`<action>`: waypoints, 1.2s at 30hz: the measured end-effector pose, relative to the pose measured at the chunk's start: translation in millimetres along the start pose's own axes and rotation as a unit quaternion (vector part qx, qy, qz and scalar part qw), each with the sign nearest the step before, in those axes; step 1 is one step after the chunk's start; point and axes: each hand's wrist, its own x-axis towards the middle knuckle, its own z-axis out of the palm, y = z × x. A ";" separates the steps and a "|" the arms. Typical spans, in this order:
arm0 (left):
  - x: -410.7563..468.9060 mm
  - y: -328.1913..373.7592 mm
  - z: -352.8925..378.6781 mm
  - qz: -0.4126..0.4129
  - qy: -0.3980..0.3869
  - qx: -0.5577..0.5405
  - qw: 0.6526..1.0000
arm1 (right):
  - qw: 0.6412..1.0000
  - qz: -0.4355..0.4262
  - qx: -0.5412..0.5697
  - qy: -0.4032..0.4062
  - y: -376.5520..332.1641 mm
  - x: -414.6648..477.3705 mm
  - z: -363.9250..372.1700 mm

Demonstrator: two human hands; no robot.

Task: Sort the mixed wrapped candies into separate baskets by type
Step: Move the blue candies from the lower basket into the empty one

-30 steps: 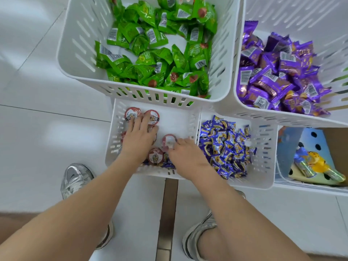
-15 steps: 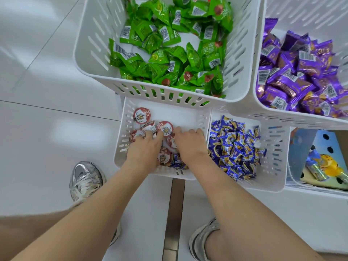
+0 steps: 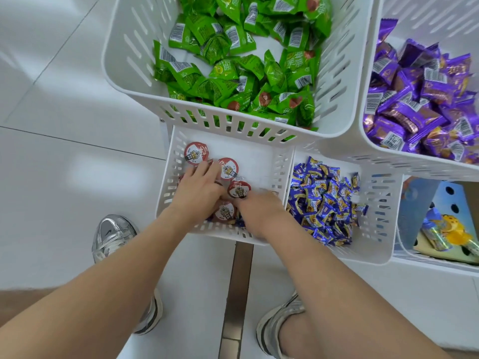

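Cup candies (image 3: pixel 227 168) in a basket (image 3: pixel 255 155); wrapped candies (image 3: pixel 324 200) just right

Glossy foil green wrappers (image 3: pixel 228 73) fill a white slotted plastic basket (image 3: pixel 124 63) on shiny floor tile (image 3: pixel 51 164).

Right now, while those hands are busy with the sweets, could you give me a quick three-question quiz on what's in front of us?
1. True or false: the left hand and the right hand are both in the same small basket.
2. What colour are the candies in the top-right basket? A green, B purple, C red.
3. Fill in: the small blue candies lie to the ___ of the round red-lidded cups.
Key: 1 true; 2 B; 3 right.
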 end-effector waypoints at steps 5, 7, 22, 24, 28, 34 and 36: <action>-2.0 2.5 4.6 -0.017 0.015 -0.012 1.000 | 0.989 0.050 0.105 -0.092 -16.4 8.3 19.7; -13.1 3.0 7.0 -0.028 -0.012 -0.035 0.999 | 0.973 0.053 0.206 -0.094 -16.4 9.5 24.1; -21.0 15.7 -7.5 -0.107 -0.038 -0.039 0.993 | 0.984 0.072 0.076 0.146 -4.8 -22.2 -4.9; -23.2 20.0 -10.4 -0.119 -0.012 -0.074 0.990 | 0.961 0.062 0.090 0.254 1.2 -22.3 -4.4; -25.2 32.4 -20.0 -0.162 0.005 -0.168 0.972 | 0.817 0.137 0.370 0.422 18.7 -43.1 -11.1; -14.2 65.4 -35.3 -0.150 -0.042 -0.275 0.949 | 0.557 0.395 0.532 0.500 60.3 -79.1 9.8; -10.7 78.1 -36.0 -0.120 -0.075 -0.266 0.954 | 0.565 0.425 0.538 0.460 78.1 -84.7 18.8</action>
